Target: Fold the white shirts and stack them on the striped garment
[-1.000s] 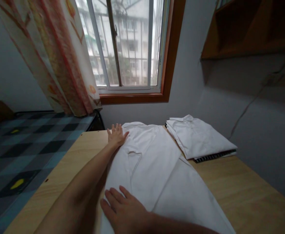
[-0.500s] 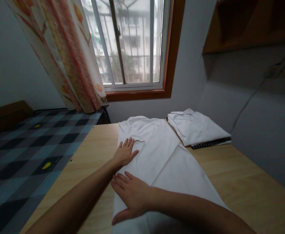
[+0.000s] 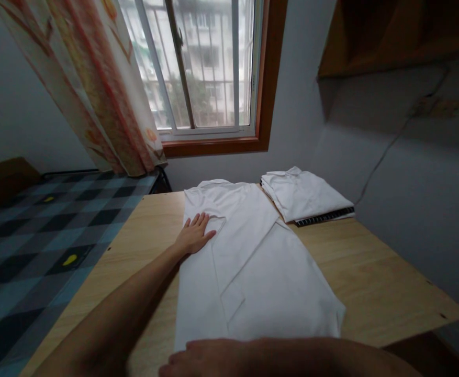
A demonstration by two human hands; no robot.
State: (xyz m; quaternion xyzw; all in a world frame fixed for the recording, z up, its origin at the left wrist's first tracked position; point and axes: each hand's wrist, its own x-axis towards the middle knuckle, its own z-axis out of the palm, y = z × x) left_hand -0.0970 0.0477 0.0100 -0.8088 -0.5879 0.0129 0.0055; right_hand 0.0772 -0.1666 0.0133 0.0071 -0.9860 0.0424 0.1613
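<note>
A white shirt (image 3: 260, 262) lies spread lengthwise on the wooden table, its collar toward the window. Its left side is folded inward, and a sleeve lies slantwise across the body. My left hand (image 3: 196, 234) rests flat and open on the shirt's left edge, near the folded part, fingers pointing away from me. At the bottom of the view my right hand (image 3: 209, 358) lies over the shirt's near end, fingers pointing left and seemingly stretched out. The lower part of that hand is cut off by the frame.
A folded stack of white clothing (image 3: 308, 195), with black striped cloth (image 3: 325, 216) beneath, sits at the table's far right. The wooden table (image 3: 355, 262) ends near a checked bed (image 3: 56, 235) on the left. A curtain (image 3: 107, 94) hangs beside the window.
My right hand has slid toward me, from the shirt's lower left side to its near end. My left hand stays on the left edge. The view has shifted slightly.
</note>
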